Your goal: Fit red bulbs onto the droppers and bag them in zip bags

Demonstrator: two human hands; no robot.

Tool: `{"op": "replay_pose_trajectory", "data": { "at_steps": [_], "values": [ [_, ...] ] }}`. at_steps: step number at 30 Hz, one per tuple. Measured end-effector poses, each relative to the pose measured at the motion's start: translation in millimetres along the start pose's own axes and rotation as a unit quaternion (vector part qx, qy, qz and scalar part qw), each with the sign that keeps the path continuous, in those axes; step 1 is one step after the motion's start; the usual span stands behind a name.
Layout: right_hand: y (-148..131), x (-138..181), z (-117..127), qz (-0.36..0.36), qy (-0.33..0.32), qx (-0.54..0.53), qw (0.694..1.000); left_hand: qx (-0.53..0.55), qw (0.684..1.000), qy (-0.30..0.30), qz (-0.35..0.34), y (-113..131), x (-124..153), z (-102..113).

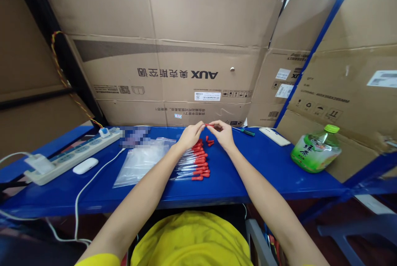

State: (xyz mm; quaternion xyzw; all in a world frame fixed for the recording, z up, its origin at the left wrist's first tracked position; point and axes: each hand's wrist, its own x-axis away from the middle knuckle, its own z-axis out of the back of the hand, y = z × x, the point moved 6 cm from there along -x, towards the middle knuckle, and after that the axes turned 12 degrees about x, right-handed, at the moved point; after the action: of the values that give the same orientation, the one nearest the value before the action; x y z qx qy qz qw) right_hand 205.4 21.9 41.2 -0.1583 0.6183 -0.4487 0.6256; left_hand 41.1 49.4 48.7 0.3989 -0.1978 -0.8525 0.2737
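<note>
Near the far edge of the blue table, my left hand (191, 134) and my right hand (222, 134) meet with pinched fingers. Between their fingertips is a small red rubber bulb (209, 125); whether a glass tube is fitted in it is hidden by the fingers. Below my left hand lies a row of glass droppers (189, 162), side by side, with red bulbs pointing right. Several loose red bulbs (210, 143) lie on the table just under my hands. Left of the droppers, clear plastic bags (141, 160) lie flat, partly behind my left forearm.
On the left of the blue table (229, 183) are a power strip (77, 152), a white earbud case (86, 165) and a white cable (89, 183). A green-handled screwdriver (247, 132), a pale phone (274, 136) and a green-labelled bottle (316, 150) are on the right. Cardboard (186, 22) walls the back.
</note>
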Motion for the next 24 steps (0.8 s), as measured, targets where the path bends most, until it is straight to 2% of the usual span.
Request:
{"op": "replay_pose_trajectory", "data": {
  "at_steps": [4, 11, 17, 24],
  "values": [
    [4, -1, -4, -0.034, -0.020, -0.054, 0.998, 0.015, 1.000, -0.014, -0.011, 0, 0, 0],
    [2, -2, -4, -0.048, -0.040, -0.068, 0.996, -0.003, 0.999, -0.039, -0.029, 1, 0, -2],
    [-2, -1, -3, -0.046, -0.048, -0.070, 0.995, -0.003, 0.999, -0.020, -0.029, 7, 0, 0],
    [-2, 1, -2, -0.042, -0.055, -0.077, 0.995, -0.006, 0.999, -0.029, -0.039, 9, 0, 1]
  ]
}}
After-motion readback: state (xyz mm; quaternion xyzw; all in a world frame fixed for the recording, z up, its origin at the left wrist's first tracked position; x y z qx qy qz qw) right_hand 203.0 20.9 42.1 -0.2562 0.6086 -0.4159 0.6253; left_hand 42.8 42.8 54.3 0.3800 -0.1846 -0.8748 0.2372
